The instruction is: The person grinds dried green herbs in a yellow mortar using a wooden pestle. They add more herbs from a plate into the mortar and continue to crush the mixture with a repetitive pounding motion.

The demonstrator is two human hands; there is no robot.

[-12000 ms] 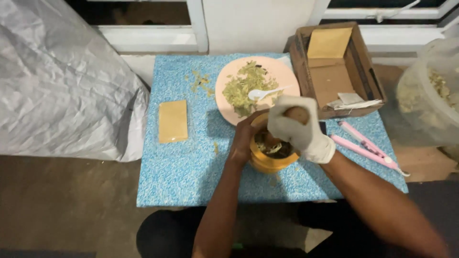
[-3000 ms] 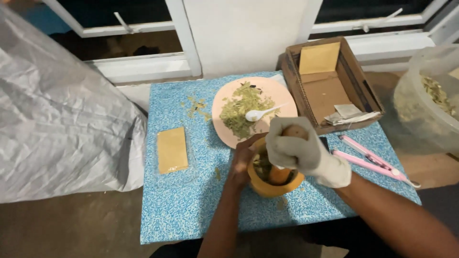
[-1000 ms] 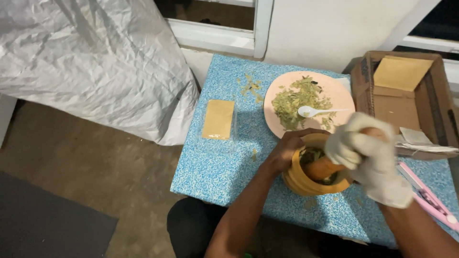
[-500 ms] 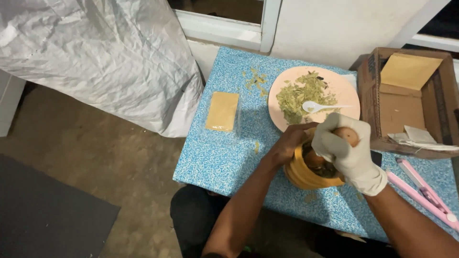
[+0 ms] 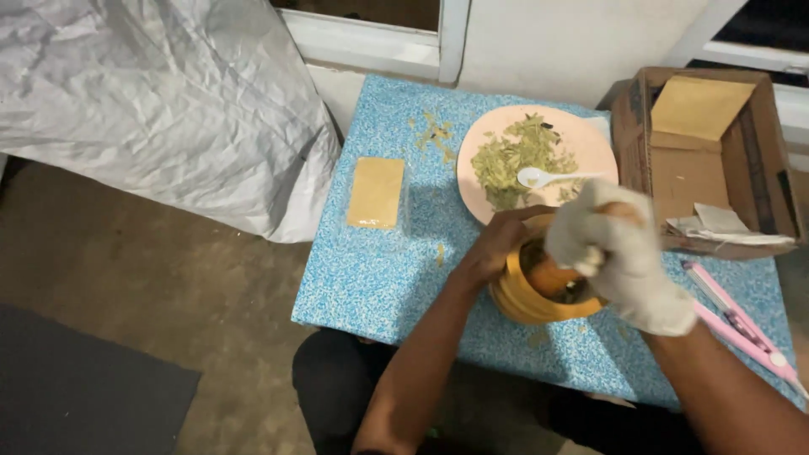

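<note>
Both hands work at a round yellow-orange mortar bowl (image 5: 533, 297) near the front edge of the blue speckled surface (image 5: 379, 278): the bare left hand (image 5: 497, 244) grips the bowl's left rim, while the white-gloved right hand (image 5: 615, 253) is clenched around an orange-brown pestle (image 5: 552, 276) whose lower end sits inside the bowl among dark crushed material.

Largest in view, a crumpled grey-white plastic sack (image 5: 160, 101) fills the floor off the surface's left edge, its bulge touching the back left corner. An open brown cardboard box (image 5: 704, 160) stands at the back right corner, holding a tan card sheet and folded pale papers. Just left of it, toward the back edge, a round pale-pink plate (image 5: 581, 139) carries a heap of dried green leaves (image 5: 510, 156) and a white plastic spoon (image 5: 548, 177); the plate's near rim lies just behind the bowl and the hands. A flat tan rectangular packet (image 5: 376, 192) lies near the left edge, well apart from the bowl. A slim pink-and-white hinged tool (image 5: 742, 324) lies along the right edge, just beside the gloved wrist. Loose leaf scraps (image 5: 436, 135) dot the surface between packet and plate.
</note>
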